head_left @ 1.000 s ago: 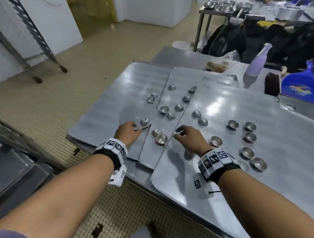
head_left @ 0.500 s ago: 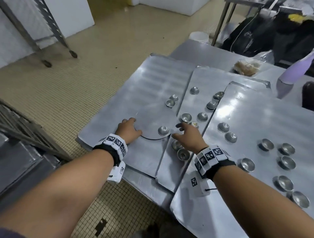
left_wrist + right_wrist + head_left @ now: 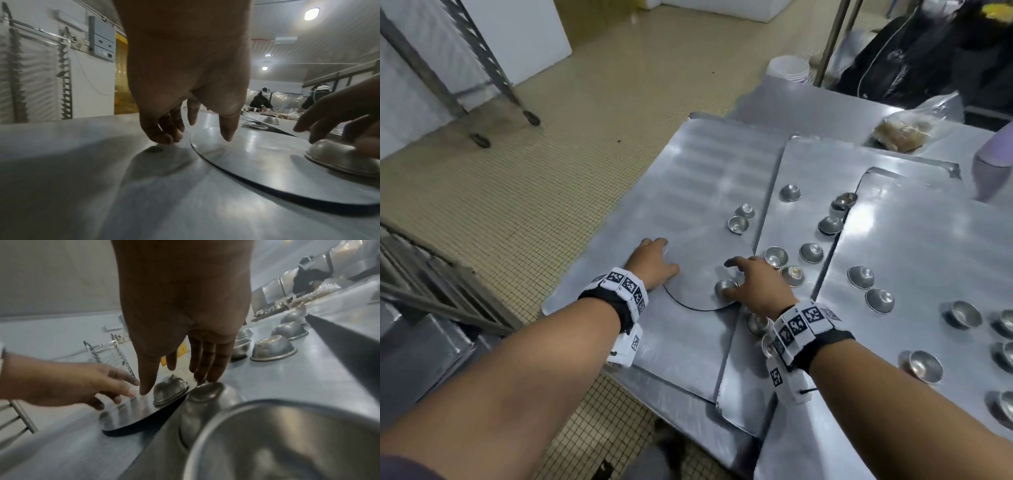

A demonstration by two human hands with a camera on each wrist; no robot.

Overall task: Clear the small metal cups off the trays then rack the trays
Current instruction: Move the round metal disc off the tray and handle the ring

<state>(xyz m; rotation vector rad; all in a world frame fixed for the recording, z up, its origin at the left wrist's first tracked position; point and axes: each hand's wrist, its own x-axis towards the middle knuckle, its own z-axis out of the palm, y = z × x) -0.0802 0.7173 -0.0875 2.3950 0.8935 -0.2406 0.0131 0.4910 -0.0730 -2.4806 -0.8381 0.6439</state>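
Brushed steel trays (image 3: 688, 192), domed metal cups (image 3: 726, 286), round disc (image 3: 698, 274).

Both bare forearms are reaching forward side by side, each wearing a black wristband with a white marker-patterned band. The left hand (image 3: 654, 262) is lying palm down, fingers loosely bent, fingertips (image 3: 162, 138) pressing downward. The right hand (image 3: 758, 286) is hovering palm down, fingers (image 3: 207, 363) extending almost straight, thumb spreading aside, gripping nothing.
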